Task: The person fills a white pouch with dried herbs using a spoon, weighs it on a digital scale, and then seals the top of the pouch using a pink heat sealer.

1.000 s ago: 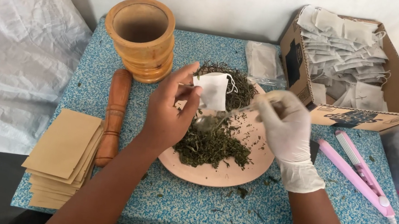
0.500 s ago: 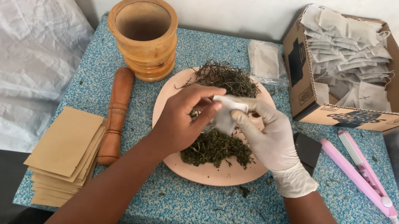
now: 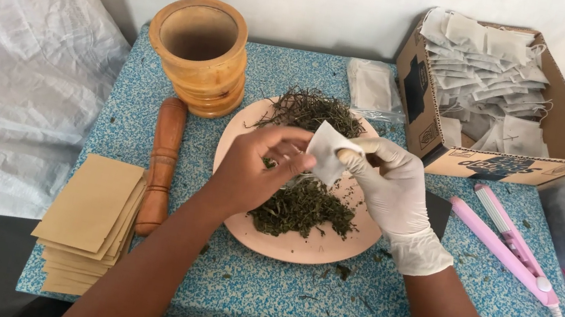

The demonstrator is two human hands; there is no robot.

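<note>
Both forearms reach forward and converge at the middle. The bare left hand (image 3: 254,169) is palm down, fingers curled inward. The gloved right hand (image 3: 389,184) faces it, fingertips pinched together, apparently touching the left's fingertips.

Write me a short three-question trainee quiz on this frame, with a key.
1. True or false: the right hand wears a white glove and the left hand is bare.
2. What do both hands hold over the plate? A) the wooden pestle B) a small white sachet C) the pink flat iron
3. Which lies nearer the stack of brown envelopes: the wooden mortar or the cardboard box of white sachets?

Key: 1 true; 2 B; 3 the wooden mortar.
</note>
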